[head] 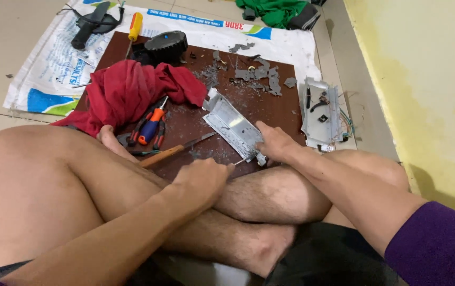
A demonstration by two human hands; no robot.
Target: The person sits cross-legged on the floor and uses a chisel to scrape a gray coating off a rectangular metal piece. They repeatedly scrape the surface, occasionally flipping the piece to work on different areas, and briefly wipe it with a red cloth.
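My right hand (276,144) clamps down on the near end of a bent grey metal bracket (232,125), fingers wrapped over its edge, pressing it against the dark brown board (286,108) in front of my crossed legs. My left hand (202,180) is curled into a loose fist just beside it, closed on a thin tool whose small tip pokes out toward the bracket's near corner; what kind of tool it is I cannot tell. The two hands sit close together, not touching.

The bracket lies slantwise on the board, its far end pointing up and to the left, its near end under my right palm. Just to the left of it lies a knife with a wooden handle (170,153), blade pointing toward the bracket. Beyond that, a pair of pliers with orange and blue grips (152,126) lies beside a crumpled red cloth (127,91) that covers the board's left part and spills onto my knee.

Grey scraps and shavings (262,74) lie scattered across the far side of the board. A black round part (166,45) sits at the board's far edge, with a yellow-handled tool (135,26) beside it. To the right of the board, a second metal housing with wires (323,114) rests on the floor. Under everything lies a white printed sack (52,63), with a black tool (92,22) on its far left corner and a green cloth (272,10) past its far edge, near the yellow wall (423,79).
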